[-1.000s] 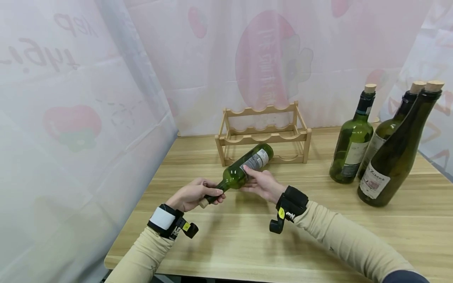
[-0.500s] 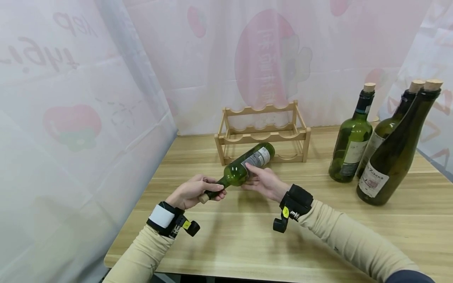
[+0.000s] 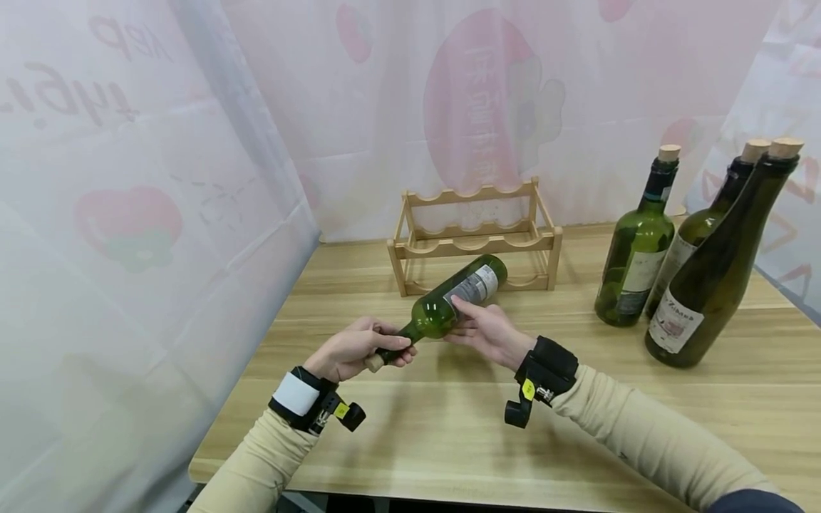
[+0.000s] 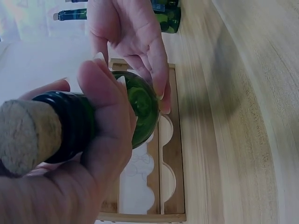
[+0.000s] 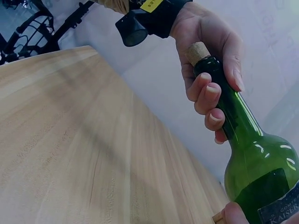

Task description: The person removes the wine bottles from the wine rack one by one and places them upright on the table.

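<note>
A green wine bottle [image 3: 437, 311] with a cork lies tilted between both hands, its base up and to the right, over the front of the wooden wine rack [image 3: 471, 247] in the head view. My left hand [image 3: 355, 349] grips the dark neck just beyond the cork [image 4: 30, 135]. My right hand [image 3: 492, 335] holds the body, thumb on the label and fingers underneath. From the right wrist, the left fingers [image 5: 210, 95] show wrapped around the neck. The rack has scalloped rails on two levels and bears no bottles.
Several corked bottles stand upright on the right: a green bottle [image 3: 635, 267], a tall dark bottle [image 3: 712, 285] in front, and another bottle [image 3: 699, 229] partly hidden behind it. A printed curtain [image 3: 359, 142] hangs behind the wooden table [image 3: 359, 434] and along its left side.
The bottle has shifted slightly right and its base reaches a little further across the rack's front. Both hands have moved along with it, keeping their hold.
</note>
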Motion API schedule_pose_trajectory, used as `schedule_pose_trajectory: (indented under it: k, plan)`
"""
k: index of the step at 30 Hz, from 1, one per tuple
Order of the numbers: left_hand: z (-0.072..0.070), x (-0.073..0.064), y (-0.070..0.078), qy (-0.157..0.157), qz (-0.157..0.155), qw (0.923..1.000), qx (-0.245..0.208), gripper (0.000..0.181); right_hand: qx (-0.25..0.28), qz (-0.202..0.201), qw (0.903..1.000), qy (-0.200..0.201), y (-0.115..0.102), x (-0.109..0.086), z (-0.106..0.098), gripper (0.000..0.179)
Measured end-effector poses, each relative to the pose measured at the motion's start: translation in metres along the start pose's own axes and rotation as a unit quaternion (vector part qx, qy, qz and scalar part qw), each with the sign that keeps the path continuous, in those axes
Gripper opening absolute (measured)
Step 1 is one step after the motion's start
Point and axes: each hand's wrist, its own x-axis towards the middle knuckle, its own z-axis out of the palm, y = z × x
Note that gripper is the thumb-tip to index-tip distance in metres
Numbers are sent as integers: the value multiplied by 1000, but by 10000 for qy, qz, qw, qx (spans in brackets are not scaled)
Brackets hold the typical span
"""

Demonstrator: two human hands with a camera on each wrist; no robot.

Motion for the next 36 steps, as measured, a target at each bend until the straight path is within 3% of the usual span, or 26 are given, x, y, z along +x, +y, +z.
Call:
schedule_pose_trajectory:
  k: [9, 23, 36]
  plan:
    - [8, 5, 0, -99, 34, 9999, 79, 32, -12, -31, 10000, 32, -3, -9, -7, 62]
    - [21, 12, -1, -149, -268, 9993, 225, 32, -148, -95, 9998, 19, -7, -21, -21, 62]
    - [26, 16, -3, -294, -229, 9992, 152, 33, -254, -144, 9995, 105, -8, -28, -26, 61]
